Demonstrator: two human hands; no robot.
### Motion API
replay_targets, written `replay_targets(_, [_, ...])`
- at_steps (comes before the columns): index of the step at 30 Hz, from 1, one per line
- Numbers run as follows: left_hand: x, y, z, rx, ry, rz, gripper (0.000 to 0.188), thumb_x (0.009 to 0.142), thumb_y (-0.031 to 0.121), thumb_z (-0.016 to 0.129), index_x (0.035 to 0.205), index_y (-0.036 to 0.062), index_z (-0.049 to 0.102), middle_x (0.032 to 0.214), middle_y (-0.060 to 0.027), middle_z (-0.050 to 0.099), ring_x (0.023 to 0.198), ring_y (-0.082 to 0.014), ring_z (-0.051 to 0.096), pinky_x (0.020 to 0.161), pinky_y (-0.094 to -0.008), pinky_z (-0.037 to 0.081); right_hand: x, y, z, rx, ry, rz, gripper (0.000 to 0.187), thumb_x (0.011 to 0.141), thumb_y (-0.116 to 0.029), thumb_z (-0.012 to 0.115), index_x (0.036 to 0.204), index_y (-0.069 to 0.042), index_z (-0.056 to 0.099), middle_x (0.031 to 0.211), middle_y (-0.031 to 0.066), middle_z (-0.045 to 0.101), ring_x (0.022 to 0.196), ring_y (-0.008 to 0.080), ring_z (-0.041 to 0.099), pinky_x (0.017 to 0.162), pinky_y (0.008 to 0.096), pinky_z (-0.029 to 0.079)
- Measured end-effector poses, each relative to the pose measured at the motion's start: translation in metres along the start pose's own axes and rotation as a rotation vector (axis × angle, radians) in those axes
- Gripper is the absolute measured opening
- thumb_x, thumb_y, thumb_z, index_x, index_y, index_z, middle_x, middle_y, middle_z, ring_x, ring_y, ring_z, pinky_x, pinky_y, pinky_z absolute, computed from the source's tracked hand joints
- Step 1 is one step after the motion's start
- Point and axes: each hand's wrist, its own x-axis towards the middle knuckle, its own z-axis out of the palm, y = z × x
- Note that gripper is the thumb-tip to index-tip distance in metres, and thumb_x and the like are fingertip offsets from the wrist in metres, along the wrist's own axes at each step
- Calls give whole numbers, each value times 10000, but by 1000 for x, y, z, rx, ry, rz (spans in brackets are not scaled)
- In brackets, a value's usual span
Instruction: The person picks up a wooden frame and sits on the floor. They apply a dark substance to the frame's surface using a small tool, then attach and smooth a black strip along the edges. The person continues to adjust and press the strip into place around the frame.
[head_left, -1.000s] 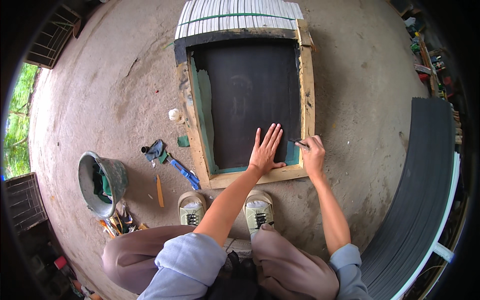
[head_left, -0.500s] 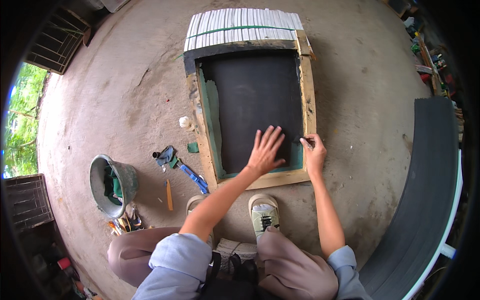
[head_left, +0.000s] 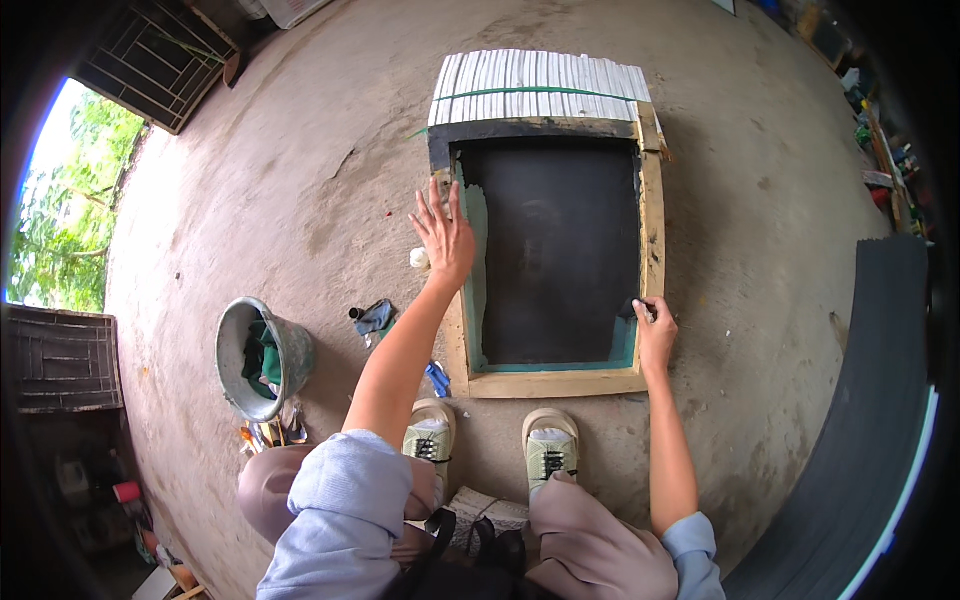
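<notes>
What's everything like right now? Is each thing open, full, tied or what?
Left hand: open, fingers spread
Right hand: closed on a small dark item
Wooden frame: partly blackened, mostly bare
Panel inside it: mostly black, green edging
White strips: bundled by a green strap
Bucket: open-topped, green cloth inside
Shoes: worn, laced

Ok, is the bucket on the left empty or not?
Not empty: green, cloth-like material shows through the open mouth of the bucket. How full, I cannot tell.

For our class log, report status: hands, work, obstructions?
Left hand open, hiding part of rectangular tan wooden frame. Right hand pinching small dark item at frame's lower right side. Flat black panel inside, teal strip along bottom.
</notes>
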Motion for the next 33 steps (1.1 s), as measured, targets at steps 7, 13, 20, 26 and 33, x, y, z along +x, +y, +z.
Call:
replay_targets(7, [10,2,-21,-357,27,4,726,747,-128,485,1371,194,302,1450,-156,197,1187,-427,415,753,-421,539,7,-9,-3,-85,92,-93,166,861,-151,608,933,-4,580,871,163,623,800,345,597,684,401,443])
replay_targets(13, [46,19,-74,-627,243,6,728,731,-159,510,1343,185,317,1432,-141,200,1203,-419,411,787,-452,526,23,-47,-30,12,176,-99,191,853,-178,626,916,-1,595,820,173,618,755,339,593,677,408,435])
replay_targets(20, [32,21,-95,-785,559,274,693,681,-184,504,1261,132,295,1392,-256,176,1269,-478,302,965,-499,423,3,-36,-38,-17,277,-97,185,859,-185,624,927,-14,614,866,163,649,838,322,624,722,376,464])
replay_targets(26, [6,9,-111,-868,575,271,720,682,-168,527,1265,125,223,1386,-261,256,1254,-449,334,955,-492,394,-45,-36,-42,-116,90,-98,140,850,-93,612,954,1,618,921,149,649,890,318,619,761,391,475])
replay_targets(33, [9,18,-180,-1425,380,104,841,808,55,628,1394,154,33,1401,-223,242,1241,-352,372,1030,-456,276,-62,-26,-66,-156,-28,-193,112,825,-38,611,931,-8,635,887,145,647,896,299,619,787,377,481])
